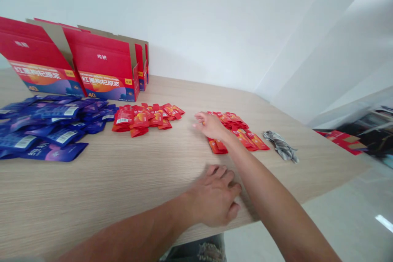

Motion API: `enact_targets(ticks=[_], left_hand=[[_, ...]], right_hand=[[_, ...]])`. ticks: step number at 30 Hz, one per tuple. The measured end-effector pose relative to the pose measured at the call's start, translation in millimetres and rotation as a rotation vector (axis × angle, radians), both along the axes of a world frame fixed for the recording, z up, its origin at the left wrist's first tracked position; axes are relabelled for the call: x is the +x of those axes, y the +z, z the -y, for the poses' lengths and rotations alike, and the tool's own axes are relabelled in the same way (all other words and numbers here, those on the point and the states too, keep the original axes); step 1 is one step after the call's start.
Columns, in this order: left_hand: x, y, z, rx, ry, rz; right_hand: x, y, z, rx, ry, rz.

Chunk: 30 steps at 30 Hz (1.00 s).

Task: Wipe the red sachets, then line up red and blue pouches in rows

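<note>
My right hand (211, 126) reaches out over the table, beside the left edge of a group of red sachets (245, 139). Its fingers are loosely bent and apart, and no sachet shows in its grip; its forearm and palm hide part of that group. Close to the table's front edge, my left hand (219, 196) rests palm down, slightly blurred, fingers spread and nothing in it. Left of my right hand lies a loose pile of red sachets (139, 118). A larger heap of dark blue sachets (52, 125) covers the left part of the table.
Tall red cartons (104, 67) with raised flaps stand at the back left, before a white wall (199, 24). A crumpled grey striped item (281, 145) lies right of the sachets. Beyond the table's (138, 188) right edge, red cardboard (340, 139) sits lower down.
</note>
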State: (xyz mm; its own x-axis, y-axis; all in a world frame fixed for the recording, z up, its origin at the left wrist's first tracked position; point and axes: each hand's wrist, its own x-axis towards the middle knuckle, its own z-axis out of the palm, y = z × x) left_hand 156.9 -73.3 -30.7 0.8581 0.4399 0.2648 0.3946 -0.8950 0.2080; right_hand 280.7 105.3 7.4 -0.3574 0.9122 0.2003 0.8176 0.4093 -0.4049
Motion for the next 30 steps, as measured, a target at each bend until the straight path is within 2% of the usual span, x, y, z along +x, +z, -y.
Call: enact_targets(ticks=[2, 4, 7, 10, 13, 16, 21, 24, 26, 27, 30], left_hand=[[-0.1, -2.8, -0.9, -0.036, -0.005, -0.008], [0.1, -7.6, -2.2, -0.069, -0.039, 0.036], [-0.1, -15.9, -3.7, -0.095, -0.093, 0.124], [-1.8, -20.9, -3.5, -0.079, -0.102, 0.134], [-4.0, -21.2, -3.0, -0.055, -0.117, 0.132], [-3.4, -19.3, -3.7, -0.038, -0.167, 0.095], [3.4, -13.6, -5.5, -0.035, -0.102, 0.037], [0.8, -5.5, -9.5, -0.077, -0.067, -0.001], [-6.0, 1.6, -16.1, -0.076, -0.013, 0.120], [-10.6, 5.2, -20.9, -0.044, 0.049, 0.248], [-26.5, 13.5, -40.6, 0.091, 0.391, 0.749]], right_hand=[[-42.7, -7.4, -18.2, 0.006, 0.032, 0.097], [-72.2, -14.8, -33.4, 0.031, 0.044, 0.166], [-95.8, -24.6, -48.2, 0.045, 0.036, 0.219], [-103.5, -32.3, -53.3, 0.051, 0.012, 0.244], [-102.1, -35.4, -51.0, 0.069, -0.013, 0.239], [-94.1, -29.9, -44.2, 0.091, -0.078, 0.199], [-65.4, -2.3, -26.9, 0.164, -0.235, 0.095], [-42.6, 14.5, -11.6, 0.235, -0.293, -0.077], [-29.2, 21.6, 1.3, 0.252, -0.280, -0.223], [-23.7, 24.0, 8.4, 0.241, -0.255, -0.288], [-13.7, 29.3, 30.4, 0.180, -0.163, -0.422]])
